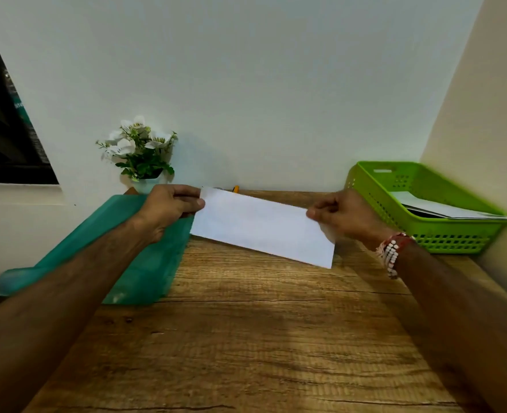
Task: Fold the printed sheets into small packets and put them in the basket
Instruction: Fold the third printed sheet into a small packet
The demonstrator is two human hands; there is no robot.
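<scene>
A white sheet [261, 226], folded into a long strip, is held above the wooden table [246, 338], tilted down to the right. My left hand [172, 204] pinches its left end and my right hand [344, 216] pinches its right end. At the far right of the table stands a green plastic basket [443, 238] with folded white paper [443, 208] lying inside it.
A teal plastic folder [145, 263] lies on the table's left side under my left forearm. A small pot of white flowers [140, 150] stands against the back wall. An orange pencil tip [236, 189] shows behind the sheet. Walls close off the back and right.
</scene>
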